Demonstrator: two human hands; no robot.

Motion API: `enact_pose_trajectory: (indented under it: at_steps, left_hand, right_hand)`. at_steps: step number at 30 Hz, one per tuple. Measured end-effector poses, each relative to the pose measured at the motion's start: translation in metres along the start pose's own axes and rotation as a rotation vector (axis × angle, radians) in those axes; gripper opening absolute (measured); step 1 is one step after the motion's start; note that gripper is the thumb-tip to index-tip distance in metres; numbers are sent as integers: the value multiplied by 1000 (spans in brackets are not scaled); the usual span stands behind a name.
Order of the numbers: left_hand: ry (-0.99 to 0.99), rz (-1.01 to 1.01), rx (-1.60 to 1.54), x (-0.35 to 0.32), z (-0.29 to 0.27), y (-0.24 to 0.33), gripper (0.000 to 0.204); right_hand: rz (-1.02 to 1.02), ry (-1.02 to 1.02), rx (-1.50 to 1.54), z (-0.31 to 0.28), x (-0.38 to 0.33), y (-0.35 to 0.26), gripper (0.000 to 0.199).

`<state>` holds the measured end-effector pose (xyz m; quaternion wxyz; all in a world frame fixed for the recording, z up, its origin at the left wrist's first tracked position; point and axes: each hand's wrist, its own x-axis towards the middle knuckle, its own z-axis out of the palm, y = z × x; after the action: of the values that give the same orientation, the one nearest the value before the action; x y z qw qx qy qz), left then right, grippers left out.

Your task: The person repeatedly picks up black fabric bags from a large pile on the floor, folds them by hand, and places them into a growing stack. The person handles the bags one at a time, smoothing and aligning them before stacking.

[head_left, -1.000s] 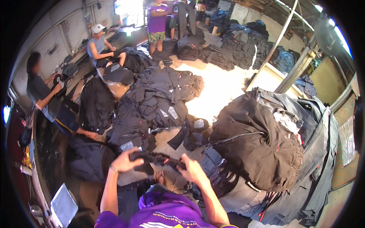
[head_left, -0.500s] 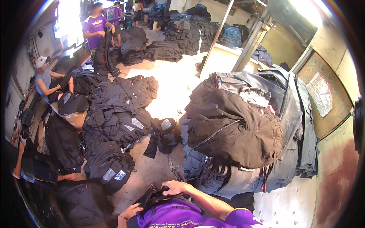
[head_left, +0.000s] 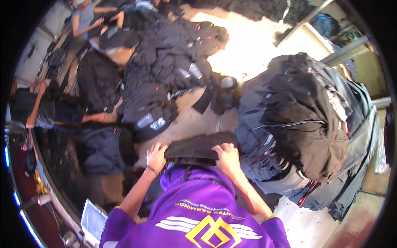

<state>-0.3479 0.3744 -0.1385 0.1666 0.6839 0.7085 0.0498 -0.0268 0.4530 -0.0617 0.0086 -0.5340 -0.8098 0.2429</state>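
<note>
A black garment (head_left: 192,148) stretches between my hands in front of my purple shirt, its upper part spread wide and flat. My left hand (head_left: 157,155), with a dark band at the wrist, is closed on its left end. At the other end, my right hand (head_left: 227,158) grips the cloth with the fingers bent over the edge. The garment's lower part is hidden against my body, and its exact kind does not show.
On the right stands a tall heap of dark trousers (head_left: 306,111) and grey-blue cloth. Black garments (head_left: 165,62) with shiny silver patches pile up at the left. A person in a grey sleeveless top (head_left: 82,18) sits beyond them; another person's arm (head_left: 36,103) shows at far left.
The black garment has been raised and spread wide between my hands, which have moved apart and forward from my lap. My view has tilted downward and swung left.
</note>
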Motion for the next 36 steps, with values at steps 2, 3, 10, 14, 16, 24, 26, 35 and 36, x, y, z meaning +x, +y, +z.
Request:
enact_pose_trajectory:
  at_steps: [2,3,10,14,16,24,26,35,36]
  left_hand:
    - [-163,-36,-38,-12,8,-15,49]
    - [-327,-92,-98,-15,14,-23,49]
    - [-687,67,-167,118,7,-62,46]
    - [-348,197,-165,220,-135,-46,43]
    - [92,180,-244,230,-208,-24,40]
    - [-605,104,229,147,5,-22,39]
    - [-1086,-203,183,121,72,-78,38]
    - [-1009,-267,207,41,4,-31,56]
    - [-997,-234,294,33,-13,-11,62]
  right_hand:
    - [186,-154,-214,10,-18,11,39]
    - [218,-128,-232,21,-25,21,37]
    - [412,-293,68,61,81,84,35]
    - [88,-35,57,-89,176,46,33]
    - [120,188,-115,-181,199,25,29]
    - [130,2,-310,60,111,51,31]
    - [414,-715,91,135,90,83,30]
    - [238,-129,236,75,55,42,35]
    - [162,-76,280,65,46,41,36]
